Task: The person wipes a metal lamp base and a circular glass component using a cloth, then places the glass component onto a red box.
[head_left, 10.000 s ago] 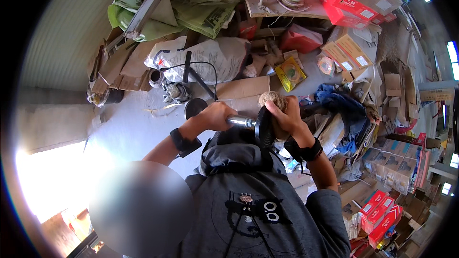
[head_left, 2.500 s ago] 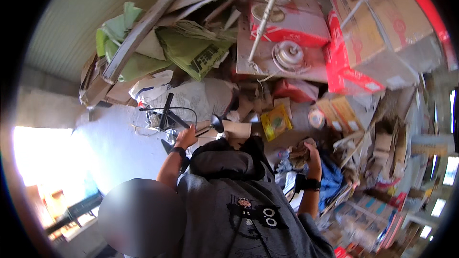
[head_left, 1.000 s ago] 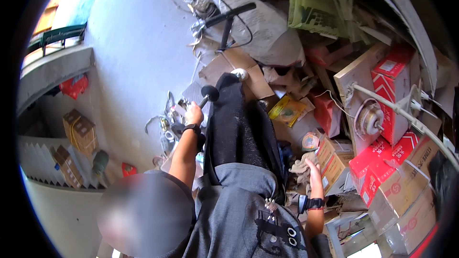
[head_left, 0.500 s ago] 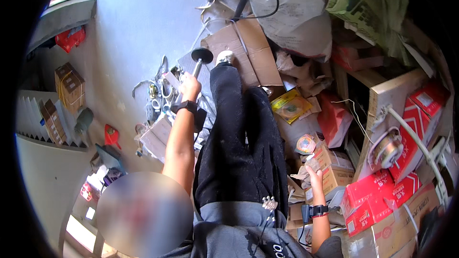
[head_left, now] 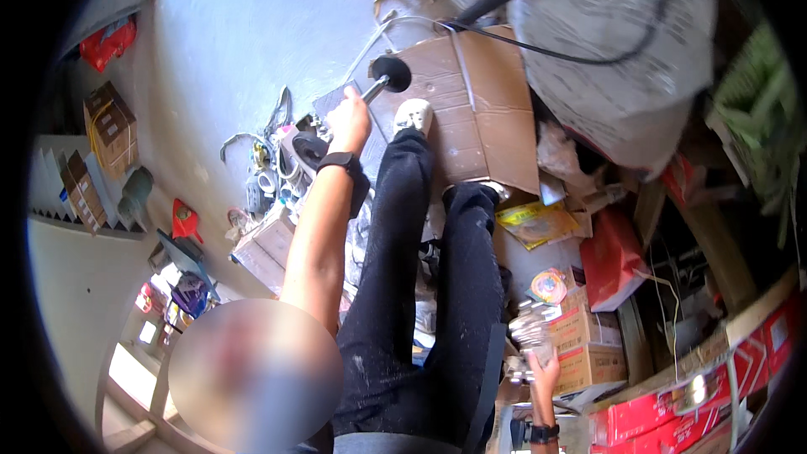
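The left hand (head_left: pixel 349 124) is wrapped round the metal bar of one dumbbell (head_left: pixel 390 76), near one white shoe (head_left: pixel 414 117); one black plate shows, the other end hard to make out. The right hand (head_left: pixel 545 372) pinches one blurred, crumpled rag (head_left: pixel 530 328) beside one brown carton (head_left: pixel 580 340); its fingertips are indistinct.

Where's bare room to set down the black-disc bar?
Widest: pale floor left of the cardboard sheet and beyond the cable clutter. Smaller: the sheet's bare part, right of the white shoe. Crowded: around the right hand, beside the brown carton.
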`<act>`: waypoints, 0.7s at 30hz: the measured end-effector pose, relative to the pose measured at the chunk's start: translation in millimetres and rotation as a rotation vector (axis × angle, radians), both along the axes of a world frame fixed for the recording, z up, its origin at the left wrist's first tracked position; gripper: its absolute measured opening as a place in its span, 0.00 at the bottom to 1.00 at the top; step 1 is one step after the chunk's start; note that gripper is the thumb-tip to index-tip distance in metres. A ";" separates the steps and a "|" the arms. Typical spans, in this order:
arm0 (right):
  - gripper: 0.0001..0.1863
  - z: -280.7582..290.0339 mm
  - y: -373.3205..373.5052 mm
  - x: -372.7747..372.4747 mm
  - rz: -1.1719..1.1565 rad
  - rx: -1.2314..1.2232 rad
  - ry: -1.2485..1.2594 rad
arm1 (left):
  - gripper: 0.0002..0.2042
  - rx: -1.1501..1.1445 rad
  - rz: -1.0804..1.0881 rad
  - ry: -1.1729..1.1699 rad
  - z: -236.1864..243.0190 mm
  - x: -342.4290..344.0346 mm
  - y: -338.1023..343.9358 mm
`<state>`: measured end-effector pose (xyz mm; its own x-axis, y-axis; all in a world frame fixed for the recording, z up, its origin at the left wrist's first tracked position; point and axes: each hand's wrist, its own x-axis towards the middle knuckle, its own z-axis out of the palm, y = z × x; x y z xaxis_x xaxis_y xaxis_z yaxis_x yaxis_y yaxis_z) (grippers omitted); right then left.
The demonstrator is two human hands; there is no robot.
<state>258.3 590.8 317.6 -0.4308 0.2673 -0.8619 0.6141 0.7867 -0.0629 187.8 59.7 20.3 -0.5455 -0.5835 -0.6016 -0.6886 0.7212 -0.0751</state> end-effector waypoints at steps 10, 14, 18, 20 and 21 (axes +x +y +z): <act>0.18 -36.7 -43.5 -55.7 -0.141 0.126 -0.317 | 0.11 -0.216 0.126 -0.085 -122.5 -21.3 -84.3; 0.18 -51.3 -55.8 -62.5 -0.330 0.123 -0.208 | 0.10 -0.338 -0.059 -0.251 -142.1 -20.3 -111.3; 0.19 -62.1 -68.4 -67.7 -0.434 0.133 -0.147 | 0.09 -0.345 -0.305 -0.402 -159.1 -15.9 -122.2; 0.20 -65.8 -76.8 -69.1 -0.470 0.142 -0.131 | 0.09 -0.351 -0.315 -0.386 -168.5 -11.1 -122.9; 0.20 -67.1 -72.6 -67.6 -0.461 0.119 -0.145 | 0.09 -0.333 -0.278 -0.342 -173.4 -7.6 -124.1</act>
